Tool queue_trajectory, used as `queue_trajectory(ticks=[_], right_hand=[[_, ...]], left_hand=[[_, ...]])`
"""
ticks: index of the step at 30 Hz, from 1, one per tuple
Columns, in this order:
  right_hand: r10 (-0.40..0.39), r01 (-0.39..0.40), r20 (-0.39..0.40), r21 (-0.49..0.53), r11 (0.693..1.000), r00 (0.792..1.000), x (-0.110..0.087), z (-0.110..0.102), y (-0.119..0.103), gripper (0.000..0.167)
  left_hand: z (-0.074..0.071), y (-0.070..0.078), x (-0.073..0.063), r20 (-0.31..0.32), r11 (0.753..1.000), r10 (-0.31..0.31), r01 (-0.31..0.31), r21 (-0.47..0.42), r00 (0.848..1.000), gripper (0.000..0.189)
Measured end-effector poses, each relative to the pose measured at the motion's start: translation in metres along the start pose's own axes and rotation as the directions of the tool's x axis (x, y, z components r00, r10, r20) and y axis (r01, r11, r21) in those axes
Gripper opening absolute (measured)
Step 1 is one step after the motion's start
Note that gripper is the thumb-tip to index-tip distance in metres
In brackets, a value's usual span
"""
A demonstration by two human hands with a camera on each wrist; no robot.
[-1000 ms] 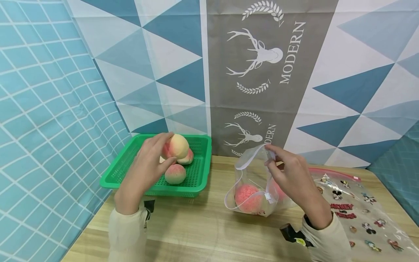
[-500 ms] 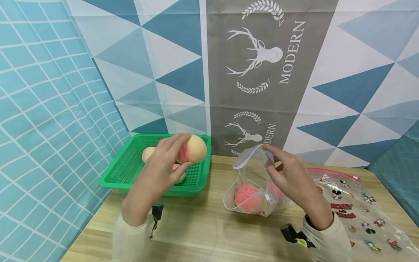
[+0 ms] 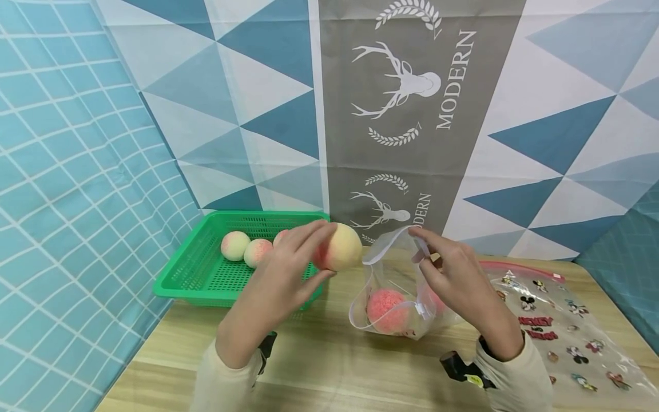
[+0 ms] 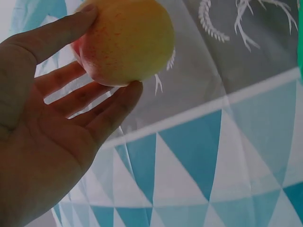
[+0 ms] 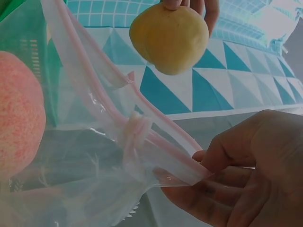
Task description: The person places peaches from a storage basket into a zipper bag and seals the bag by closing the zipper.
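My left hand holds a yellow and red peach between thumb and fingertips, in the air between the basket and the bag. In the left wrist view the peach fills the grasp, its red side toward the palm. With thumb and fingers my right hand pinches the rim of a clear zip bag, whose mouth gapes toward the peach. Inside the bag lie pink-red peaches, one at the front and another partly hidden by the bag's folds. The right wrist view shows the pinched zip edge up close.
A green plastic basket stands at the back left with several peaches in it. To the right a flat zip bag with cartoon prints lies on the wooden table. Patterned cloth hangs behind.
My left hand has carried the peach right, from over the basket toward the bag's mouth, uncovering peaches in the basket. The right hand keeps its pinch on the bag almost unmoved.
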State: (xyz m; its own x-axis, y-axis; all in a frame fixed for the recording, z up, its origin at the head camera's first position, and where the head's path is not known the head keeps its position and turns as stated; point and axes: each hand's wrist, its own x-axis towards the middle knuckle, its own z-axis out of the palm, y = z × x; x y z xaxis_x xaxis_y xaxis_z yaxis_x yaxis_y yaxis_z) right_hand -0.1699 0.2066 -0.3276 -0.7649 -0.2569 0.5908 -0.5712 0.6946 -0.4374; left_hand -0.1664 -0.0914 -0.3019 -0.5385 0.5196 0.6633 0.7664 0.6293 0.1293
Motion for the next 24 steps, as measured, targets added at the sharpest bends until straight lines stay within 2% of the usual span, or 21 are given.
queue_trajectory(ticks=[7,13,19,24], right_hand=[[0.02,-0.02,0.021,0.008,1.0,1.0,-0.001,-0.002,-0.002,0.046],[0.03,-0.03,0.033,-0.006,1.0,0.999,-0.001,-0.003,-0.005,0.045],[0.048,-0.049,0.054,0.022,0.999,0.997,-0.002,-0.004,-0.007,0.044],[0.047,-0.05,0.072,0.042,0.998,0.996,-0.002,-0.004,-0.009,0.045]], left_hand=[[0.008,0.016,0.004,-0.005,0.997,0.069,-0.069,-0.031,0.998,0.071],[0.019,0.029,0.006,-0.006,0.987,0.147,-0.147,-0.059,0.989,0.071],[0.041,0.041,0.006,0.038,0.974,0.22,-0.218,-0.057,0.975,0.07],[0.058,0.046,0.007,0.095,0.976,0.216,-0.215,-0.022,0.972,0.07]])
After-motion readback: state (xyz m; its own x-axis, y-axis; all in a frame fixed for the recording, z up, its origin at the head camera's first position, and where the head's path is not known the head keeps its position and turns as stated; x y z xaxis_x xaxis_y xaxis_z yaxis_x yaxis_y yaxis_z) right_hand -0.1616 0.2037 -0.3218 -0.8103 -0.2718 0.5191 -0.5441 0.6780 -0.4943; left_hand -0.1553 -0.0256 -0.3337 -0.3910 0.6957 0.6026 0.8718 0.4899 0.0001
